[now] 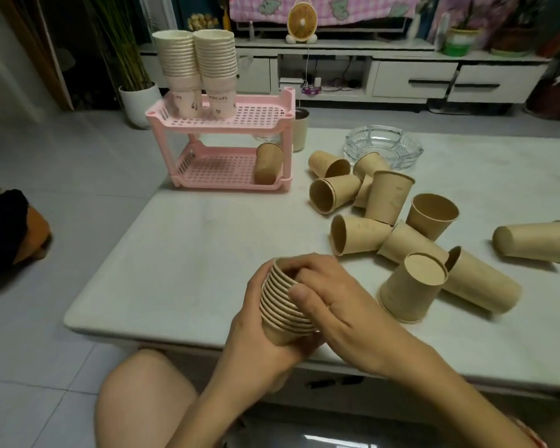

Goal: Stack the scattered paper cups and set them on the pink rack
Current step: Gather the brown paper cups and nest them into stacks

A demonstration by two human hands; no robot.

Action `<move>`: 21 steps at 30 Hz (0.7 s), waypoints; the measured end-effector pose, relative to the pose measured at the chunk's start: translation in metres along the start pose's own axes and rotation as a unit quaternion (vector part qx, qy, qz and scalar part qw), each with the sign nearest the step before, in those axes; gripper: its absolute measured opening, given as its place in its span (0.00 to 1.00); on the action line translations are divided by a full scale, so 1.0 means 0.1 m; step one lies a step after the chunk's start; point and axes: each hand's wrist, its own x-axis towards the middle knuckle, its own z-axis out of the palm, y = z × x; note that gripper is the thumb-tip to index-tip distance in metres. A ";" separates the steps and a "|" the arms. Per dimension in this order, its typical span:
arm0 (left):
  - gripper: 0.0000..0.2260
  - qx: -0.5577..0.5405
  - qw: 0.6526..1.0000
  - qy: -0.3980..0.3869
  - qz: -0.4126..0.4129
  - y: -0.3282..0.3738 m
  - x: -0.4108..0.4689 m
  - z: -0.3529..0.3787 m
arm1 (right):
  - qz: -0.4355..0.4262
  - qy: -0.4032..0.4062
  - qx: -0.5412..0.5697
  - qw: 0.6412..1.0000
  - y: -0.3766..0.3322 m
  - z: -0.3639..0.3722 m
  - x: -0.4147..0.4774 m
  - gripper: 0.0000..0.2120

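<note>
Left hand (256, 331) is gripping the nested cup stack (283, 315) from below and right hand (333, 305) is pinching its top rim, well in front of the pink rack (223, 130); uneven pressing is probably risking a jammed, tilting stack slipping free.

One head-worn wide-angle camera looks forward and down, close over the near edge of the table (175, 302).

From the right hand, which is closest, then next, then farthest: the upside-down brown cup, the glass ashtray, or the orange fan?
1. Upside-down brown cup, just right of the right hand.
2. Glass ashtray, at the table's far side.
3. Orange fan, on the cabinet beyond the table.
</note>
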 end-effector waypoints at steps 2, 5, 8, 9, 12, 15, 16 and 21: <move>0.38 -0.010 1.000 0.002 -0.012 -0.01 -0.06 0.09 | 0.043 0.023 0.012 0.999 0.08 -0.14 -0.18 0.14; 0.38 -0.010 1.000 -0.003 -0.020 0.01 -0.11 0.23 | 0.109 0.168 -0.069 0.977 0.38 -0.48 -0.41 0.23; 0.38 -0.016 0.999 -0.009 -0.030 0.02 -0.16 0.44 | 0.202 0.226 -0.161 0.939 0.76 -0.68 -0.65 0.39; 0.38 -0.017 0.999 -0.009 -0.030 0.03 -0.16 0.52 | 0.236 0.221 -0.150 0.934 0.85 -0.69 -0.72 0.44; 0.38 -0.014 0.999 -0.016 -0.036 0.05 -0.18 0.65 | 0.285 0.207 -0.062 0.934 0.96 -0.45 -0.82 0.49; 0.37 -0.003 0.999 -0.027 -0.036 0.07 -0.18 0.70 | 0.259 0.238 -0.013 0.936 1.03 -0.18 -0.78 0.43; 0.37 0.004 0.999 -0.027 -0.033 0.07 -0.17 0.70 | 0.263 0.239 -0.009 0.935 1.06 -0.10 -0.75 0.41; 0.38 0.045 0.998 -0.026 -0.020 0.01 -0.15 0.52 | 0.240 0.207 0.035 0.948 1.04 -0.09 -0.68 0.35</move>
